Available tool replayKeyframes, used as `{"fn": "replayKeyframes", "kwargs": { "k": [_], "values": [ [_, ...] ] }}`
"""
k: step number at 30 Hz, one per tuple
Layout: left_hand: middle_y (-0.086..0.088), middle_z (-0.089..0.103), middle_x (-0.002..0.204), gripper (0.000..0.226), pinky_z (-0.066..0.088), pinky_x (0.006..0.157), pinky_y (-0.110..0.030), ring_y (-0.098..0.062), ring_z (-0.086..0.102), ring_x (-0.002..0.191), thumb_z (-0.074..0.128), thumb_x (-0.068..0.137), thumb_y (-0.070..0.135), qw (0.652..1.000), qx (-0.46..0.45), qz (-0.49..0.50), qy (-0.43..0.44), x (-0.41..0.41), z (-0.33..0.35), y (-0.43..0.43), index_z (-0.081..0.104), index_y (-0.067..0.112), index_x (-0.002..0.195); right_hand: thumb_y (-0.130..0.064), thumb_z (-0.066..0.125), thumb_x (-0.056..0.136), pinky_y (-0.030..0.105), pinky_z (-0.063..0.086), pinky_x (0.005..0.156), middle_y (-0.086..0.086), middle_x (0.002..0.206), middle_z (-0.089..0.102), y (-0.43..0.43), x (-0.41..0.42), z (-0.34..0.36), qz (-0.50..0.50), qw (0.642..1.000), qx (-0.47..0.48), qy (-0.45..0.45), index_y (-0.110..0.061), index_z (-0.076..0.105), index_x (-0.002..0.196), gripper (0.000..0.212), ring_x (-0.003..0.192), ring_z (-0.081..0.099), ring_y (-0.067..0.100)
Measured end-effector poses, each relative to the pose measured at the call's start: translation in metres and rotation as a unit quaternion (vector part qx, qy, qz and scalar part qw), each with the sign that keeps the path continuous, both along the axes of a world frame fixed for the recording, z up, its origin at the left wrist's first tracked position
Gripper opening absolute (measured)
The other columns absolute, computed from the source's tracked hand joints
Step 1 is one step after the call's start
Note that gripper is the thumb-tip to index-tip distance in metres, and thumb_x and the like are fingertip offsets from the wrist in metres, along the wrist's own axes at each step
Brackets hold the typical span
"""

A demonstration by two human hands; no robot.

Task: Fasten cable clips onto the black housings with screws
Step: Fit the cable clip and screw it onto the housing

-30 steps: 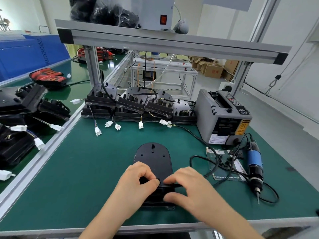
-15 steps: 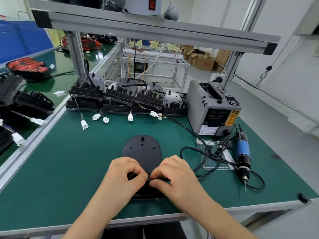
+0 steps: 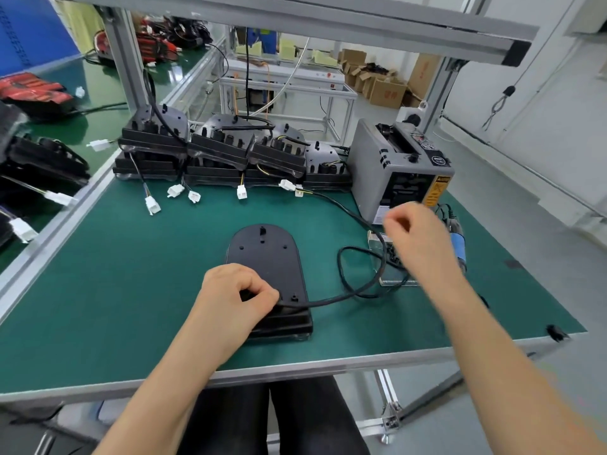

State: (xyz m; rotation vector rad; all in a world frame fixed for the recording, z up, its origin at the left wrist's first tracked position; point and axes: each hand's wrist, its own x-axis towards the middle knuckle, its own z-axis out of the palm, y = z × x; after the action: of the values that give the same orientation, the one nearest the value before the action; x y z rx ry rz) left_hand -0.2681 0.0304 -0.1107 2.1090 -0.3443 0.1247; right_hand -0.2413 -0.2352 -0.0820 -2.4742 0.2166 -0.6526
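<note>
Head view: the black housing (image 3: 266,257) lies flat in the middle of the counter (image 3: 115,290), rounded end toward 12 o'clock, and the left hand (image 3: 235,298) rests on its 6 o'clock end, fingers curled and pinching the black cable (image 3: 328,301) that loops off toward 3 o'clock. At 2 o'clock the right hand (image 3: 418,239) hangs blurred above the counter, before the grey tape dispenser (image 3: 391,169), fingers bent inward; whether they pinch anything cannot be told

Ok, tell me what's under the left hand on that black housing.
The left hand covers the near part of the black housing. A black cable emerges from its pinch and loops off to the right. Anything else held beneath the hand is hidden.
</note>
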Motion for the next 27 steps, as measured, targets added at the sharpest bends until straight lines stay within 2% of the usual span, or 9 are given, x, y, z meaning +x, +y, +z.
{"fn": "replayKeyframes", "kwargs": {
  "k": [1,3,6,11,19,27],
  "values": [
    [0.002,0.064,0.073,0.023,0.031,0.069,0.001,0.001,0.051,0.084,0.070,0.079,0.010,1.000,-0.001,0.002,0.000,0.000,0.000,0.000,0.064,0.005,0.057,-0.014,0.052,0.088,0.028,0.043,0.063,-0.006,0.088,0.064,-0.022,0.011,0.000,-0.061,0.993,-0.090,0.052,-0.016,0.066,0.081,0.016,0.087,0.056,0.018],
    [0.003,0.064,0.074,0.023,0.031,0.070,0.002,0.003,0.050,0.086,0.070,0.079,0.011,1.000,0.000,0.003,0.001,-0.001,0.000,0.000,0.065,0.005,0.058,-0.011,0.050,0.089,0.036,0.045,0.076,0.002,0.098,0.067,-0.053,0.029,-0.007,-0.096,0.954,-0.225,0.173,-0.019,0.070,0.091,0.022,0.100,0.049,0.030],
    [0.004,0.064,0.075,0.022,0.030,0.070,0.002,0.003,0.049,0.088,0.070,0.079,0.012,1.000,-0.002,0.003,0.001,-0.001,-0.001,0.000,0.065,0.007,0.058,-0.014,0.050,0.087,0.035,0.045,0.078,-0.001,0.101,0.069,-0.066,0.044,-0.021,-0.045,0.924,-0.291,0.244,-0.028,0.071,0.093,0.026,0.103,0.048,0.027],
    [0.009,0.063,0.074,0.023,0.028,0.070,0.004,0.007,0.047,0.091,0.069,0.079,0.013,1.000,-0.008,0.009,0.007,0.000,-0.002,-0.001,0.065,0.009,0.057,-0.027,0.059,0.088,0.034,0.043,0.082,0.000,0.106,0.067,-0.064,0.052,-0.039,-0.019,0.929,-0.285,0.234,-0.029,0.069,0.101,0.016,0.106,0.048,0.025],
    [0.008,0.063,0.074,0.023,0.029,0.069,0.004,0.007,0.048,0.088,0.070,0.079,0.012,1.000,-0.007,0.006,0.001,0.000,-0.002,0.000,0.064,0.008,0.057,-0.024,0.055,0.087,0.034,0.040,0.079,-0.002,0.106,0.068,-0.063,0.054,-0.038,0.005,0.928,-0.294,0.228,-0.032,0.067,0.104,0.022,0.105,0.048,0.026],
    [0.010,0.063,0.074,0.023,0.030,0.068,0.004,0.009,0.049,0.088,0.070,0.079,0.012,1.000,-0.006,0.006,-0.003,0.000,-0.002,0.000,0.065,0.010,0.057,-0.025,0.053,0.089,0.036,0.041,0.081,-0.004,0.102,0.069,-0.065,0.055,-0.042,0.001,0.932,-0.295,0.210,-0.032,0.069,0.095,0.018,0.102,0.047,0.025]
  ]
}}
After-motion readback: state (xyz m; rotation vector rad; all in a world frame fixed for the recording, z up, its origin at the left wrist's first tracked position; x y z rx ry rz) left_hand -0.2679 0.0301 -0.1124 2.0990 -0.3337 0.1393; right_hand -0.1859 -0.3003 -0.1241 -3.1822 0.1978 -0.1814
